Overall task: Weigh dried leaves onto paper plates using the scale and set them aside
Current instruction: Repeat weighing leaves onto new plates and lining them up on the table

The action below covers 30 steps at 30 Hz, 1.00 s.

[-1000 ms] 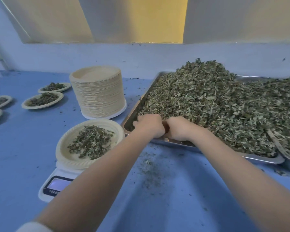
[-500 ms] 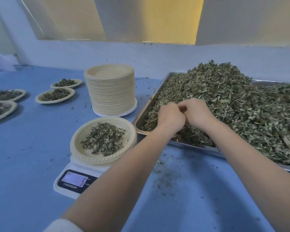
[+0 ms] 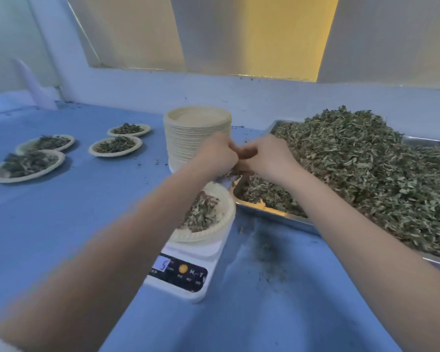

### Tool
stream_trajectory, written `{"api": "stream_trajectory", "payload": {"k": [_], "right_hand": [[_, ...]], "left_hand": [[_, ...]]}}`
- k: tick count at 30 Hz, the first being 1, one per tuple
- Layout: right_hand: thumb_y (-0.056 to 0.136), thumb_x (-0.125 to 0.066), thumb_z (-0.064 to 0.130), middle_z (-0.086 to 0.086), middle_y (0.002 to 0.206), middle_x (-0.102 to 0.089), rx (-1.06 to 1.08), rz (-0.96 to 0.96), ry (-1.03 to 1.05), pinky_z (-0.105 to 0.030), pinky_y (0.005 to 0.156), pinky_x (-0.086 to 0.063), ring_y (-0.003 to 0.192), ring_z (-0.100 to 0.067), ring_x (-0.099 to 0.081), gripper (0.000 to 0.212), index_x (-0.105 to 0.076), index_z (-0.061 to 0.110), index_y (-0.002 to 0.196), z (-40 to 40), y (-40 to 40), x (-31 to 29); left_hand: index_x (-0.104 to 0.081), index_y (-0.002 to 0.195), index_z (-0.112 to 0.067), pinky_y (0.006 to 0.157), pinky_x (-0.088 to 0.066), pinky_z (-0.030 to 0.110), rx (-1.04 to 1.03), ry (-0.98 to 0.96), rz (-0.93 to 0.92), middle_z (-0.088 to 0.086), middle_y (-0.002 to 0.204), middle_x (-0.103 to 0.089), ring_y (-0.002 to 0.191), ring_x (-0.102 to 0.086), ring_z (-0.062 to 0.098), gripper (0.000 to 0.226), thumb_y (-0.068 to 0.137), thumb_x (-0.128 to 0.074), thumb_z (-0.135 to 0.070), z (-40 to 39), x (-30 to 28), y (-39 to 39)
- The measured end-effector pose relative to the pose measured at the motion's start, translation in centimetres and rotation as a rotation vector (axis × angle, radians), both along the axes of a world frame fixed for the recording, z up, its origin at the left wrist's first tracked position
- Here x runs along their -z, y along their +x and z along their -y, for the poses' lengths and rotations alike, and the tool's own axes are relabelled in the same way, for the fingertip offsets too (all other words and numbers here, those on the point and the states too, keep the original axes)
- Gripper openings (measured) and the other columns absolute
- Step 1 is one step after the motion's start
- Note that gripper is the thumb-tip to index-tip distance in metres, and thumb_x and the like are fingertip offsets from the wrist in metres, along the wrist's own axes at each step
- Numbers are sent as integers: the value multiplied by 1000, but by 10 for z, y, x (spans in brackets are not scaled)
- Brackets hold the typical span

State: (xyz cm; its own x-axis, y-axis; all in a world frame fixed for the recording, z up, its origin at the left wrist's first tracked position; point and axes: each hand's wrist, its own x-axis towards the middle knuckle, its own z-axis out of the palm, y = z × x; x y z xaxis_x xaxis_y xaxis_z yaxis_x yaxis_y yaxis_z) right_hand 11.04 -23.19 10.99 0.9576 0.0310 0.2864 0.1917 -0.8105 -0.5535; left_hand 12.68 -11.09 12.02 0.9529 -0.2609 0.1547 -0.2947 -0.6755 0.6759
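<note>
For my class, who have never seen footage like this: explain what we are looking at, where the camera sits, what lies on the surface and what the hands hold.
The one picture comes from a camera worn on a person's head, looking down at bare arms. The left hand and right hand meet, fingers curled round dried green leaves, above the round paper plate of leaves on the white digital scale. On the blue table stand a stack of empty paper plates, a metal tray heaped with leaves and four filled plates.
</note>
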Motion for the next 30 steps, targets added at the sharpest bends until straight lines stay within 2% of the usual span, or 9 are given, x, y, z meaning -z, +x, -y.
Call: {"api": "stream_trajectory", "payload": {"k": [3,7,9,13,16,19,22,25,30], "right_hand": [[78,-76,20,2,73,-68,-105,-54,53,-3,46,-34,65,-5,-60,10,-76,22,88,-37,7,0],[78,-75,5,-9,74,-68,-237,-174,158,-5,47,-41,44,5,-57,21,-74,5,99,-63,8,4],[78,-75,4,-14,82,-69,-243,-199,165,-7,48,-44,43,6,-56,23,-73,4,101,-66,8,4],[78,-76,12,-8,79,-72,-200,-173,114,-17,62,-54,53,-3,-62,12,-74,17,88,-64,8,-3],[78,-78,15,0,72,-70,-177,-144,114,-10,56,-50,54,1,-64,10,-74,22,84,-59,8,-9],[77,-78,22,5,71,-71,-161,-107,93,-9,61,-51,58,-1,-66,10,-76,21,87,-57,7,-15],[78,-78,25,3,72,-71,-160,-72,82,-3,55,-45,55,2,-64,11,-76,20,87,-57,4,-19],[79,-77,22,-3,79,-73,-152,-67,76,-5,57,-47,63,-4,-67,14,-77,16,92,-58,3,-22],[79,-76,19,-5,80,-73,-155,-55,68,-6,60,-50,65,-9,-68,14,-76,14,92,-61,1,-24]], "left_hand": [[-71,92,-2,57,-36,26,-20,27,-46,16,82,-61,70,-53,25,19,84,-53,-1,-43,-3,1],[-70,99,-2,47,-38,17,-15,35,-156,10,76,-58,63,-47,18,20,84,-57,0,-81,-1,-4],[-70,99,-7,57,-42,20,-6,2,-195,9,79,-57,69,-49,18,20,82,-62,-2,-88,1,-6],[-69,94,-20,60,-38,19,-1,-9,-181,2,89,-60,84,-50,15,13,85,-65,-11,-90,-2,-8],[-66,90,-22,75,-51,30,5,-46,-163,8,100,-63,91,-55,18,9,85,-65,-14,-87,-5,-7],[-67,93,-13,86,-51,36,26,-78,-152,11,95,-61,85,-54,19,8,85,-65,-12,-84,-10,-8],[-67,93,-8,83,-51,36,56,-107,-136,11,90,-60,80,-52,21,9,84,-66,-11,-83,-14,-9],[-67,89,-7,75,-51,30,66,-125,-135,12,86,-60,76,-54,21,5,84,-66,-9,-84,-17,-10],[-65,83,-9,73,-53,26,54,-137,-133,13,83,-61,72,-55,20,3,85,-65,-7,-85,-17,-10]]}}
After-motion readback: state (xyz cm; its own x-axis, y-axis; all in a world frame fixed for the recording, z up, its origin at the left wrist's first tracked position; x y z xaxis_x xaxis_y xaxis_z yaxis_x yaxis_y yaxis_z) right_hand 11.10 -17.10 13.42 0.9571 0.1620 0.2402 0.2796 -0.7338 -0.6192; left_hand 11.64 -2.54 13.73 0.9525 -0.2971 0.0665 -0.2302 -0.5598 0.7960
